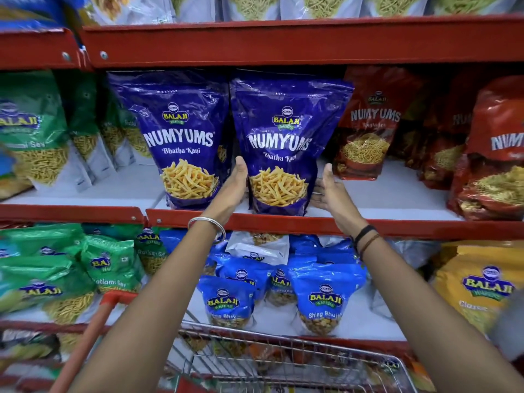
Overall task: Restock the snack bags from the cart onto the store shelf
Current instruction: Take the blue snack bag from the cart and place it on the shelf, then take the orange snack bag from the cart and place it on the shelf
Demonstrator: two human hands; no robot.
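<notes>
Two purple Numyums snack bags stand upright side by side on the middle shelf point(326, 224). The right purple bag point(279, 137) sits at the shelf's front edge, between my two hands. My left hand point(232, 188) presses flat against its lower left side, in the gap beside the left purple bag point(181, 131). On the other side, my right hand point(330, 191) cups the bag's lower right side with the thumb up. Below my arms is the wire cart point(283, 350), with several blurred snack bags inside.
Red Numyums bags point(365, 129) stand right of the purple ones, and green-and-white bags point(34, 131) to the left. The shelf below holds blue bags point(323, 299), green bags point(110, 265) and a yellow bag point(479, 285). The cart's red handle point(90, 336) rises at lower left.
</notes>
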